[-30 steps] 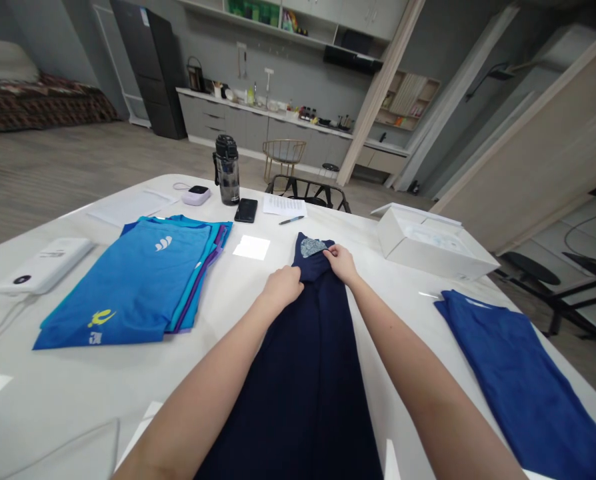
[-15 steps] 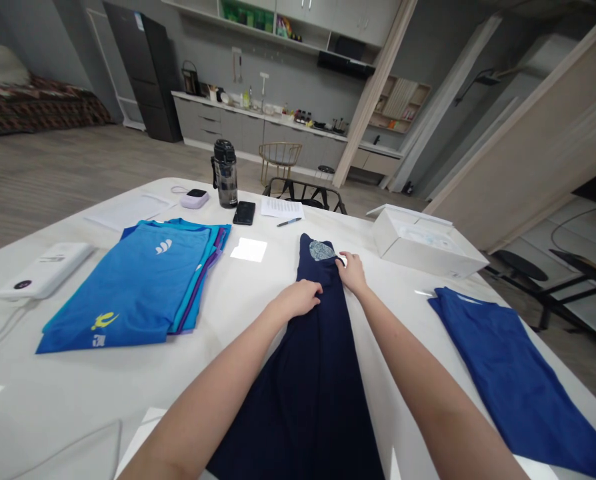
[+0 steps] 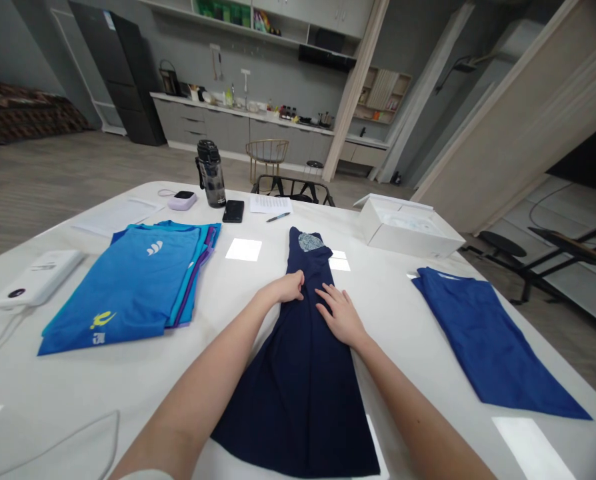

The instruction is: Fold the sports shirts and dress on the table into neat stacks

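A dark navy garment [image 3: 303,373] lies lengthwise before me on the white table, narrow at the far end and flaring toward me. A grey-blue patterned patch [image 3: 311,242] shows at its far end. My left hand [image 3: 289,288] has its fingers curled on the cloth along the left edge, pinching a bit of it. On the right side of the cloth, my right hand [image 3: 342,316] lies with fingers spread, gripping nothing. To the left is a stack of folded blue and purple shirts [image 3: 128,287]; a folded royal-blue garment [image 3: 483,333] lies on the right.
Farther back on the table [image 3: 258,320] stand a dark water bottle [image 3: 211,175], a phone [image 3: 233,211], a pen [image 3: 278,217] and a lilac device [image 3: 182,201]. A white box [image 3: 411,227] sits back right. A corded white power bank [image 3: 38,277] lies left.
My right hand has left the garment's far right edge, come nearer to me and spread out on the cloth. My left hand stays on the left edge. The view has shifted slightly.
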Motion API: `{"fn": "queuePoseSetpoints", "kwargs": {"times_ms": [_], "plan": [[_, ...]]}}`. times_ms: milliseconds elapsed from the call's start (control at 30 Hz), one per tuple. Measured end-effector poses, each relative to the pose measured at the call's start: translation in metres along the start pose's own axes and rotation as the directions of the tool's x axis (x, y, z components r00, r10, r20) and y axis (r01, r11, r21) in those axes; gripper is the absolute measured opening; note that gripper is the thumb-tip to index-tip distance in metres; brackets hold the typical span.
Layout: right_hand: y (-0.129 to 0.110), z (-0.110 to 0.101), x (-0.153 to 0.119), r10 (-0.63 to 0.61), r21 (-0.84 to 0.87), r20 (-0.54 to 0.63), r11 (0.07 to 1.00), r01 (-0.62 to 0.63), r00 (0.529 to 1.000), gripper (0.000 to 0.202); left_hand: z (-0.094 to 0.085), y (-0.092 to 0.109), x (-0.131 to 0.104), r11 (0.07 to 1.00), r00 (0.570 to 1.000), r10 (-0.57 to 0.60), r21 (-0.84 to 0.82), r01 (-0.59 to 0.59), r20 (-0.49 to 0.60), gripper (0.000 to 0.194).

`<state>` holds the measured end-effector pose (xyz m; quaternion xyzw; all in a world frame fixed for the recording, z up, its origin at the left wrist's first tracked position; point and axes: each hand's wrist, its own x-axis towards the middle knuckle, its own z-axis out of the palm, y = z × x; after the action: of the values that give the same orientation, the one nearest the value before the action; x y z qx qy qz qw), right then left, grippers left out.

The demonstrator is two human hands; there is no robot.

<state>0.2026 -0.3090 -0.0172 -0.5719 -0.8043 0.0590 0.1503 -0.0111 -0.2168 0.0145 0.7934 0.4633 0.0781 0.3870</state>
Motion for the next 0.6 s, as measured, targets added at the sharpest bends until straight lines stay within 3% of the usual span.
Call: {"fn": "queuePoseSetpoints", "kwargs": {"times_ms": [133,300,467,600], "plan": [[-0.004,0.000,-0.001,0.020,-0.050,0.030,0.999,-0.018,0.999,0.049,0.002,0.000,-0.002,1.000,1.000,0.003,-0.016,-0.004,-0.014,0.037],[-0.005,-0.001,0.003,-0.004,-0.030,0.035,1.000,0.005,0.999,0.049,0.013,0.007,-0.021,0.999,0.992,0.041,-0.031,-0.045,-0.122,0.032],[-0.005,-0.001,0.002,0.001,-0.007,0.026,1.000,-0.001,1.000,0.048,0.030,0.011,-0.062,0.994,0.957,0.094,-0.026,-0.105,-0.276,0.051],[-0.006,-0.001,0.001,0.016,0.021,-0.036,1.000,-0.015,0.999,0.045,0.045,0.010,-0.110,0.995,0.928,0.024,0.099,0.014,-0.371,0.050]]}}
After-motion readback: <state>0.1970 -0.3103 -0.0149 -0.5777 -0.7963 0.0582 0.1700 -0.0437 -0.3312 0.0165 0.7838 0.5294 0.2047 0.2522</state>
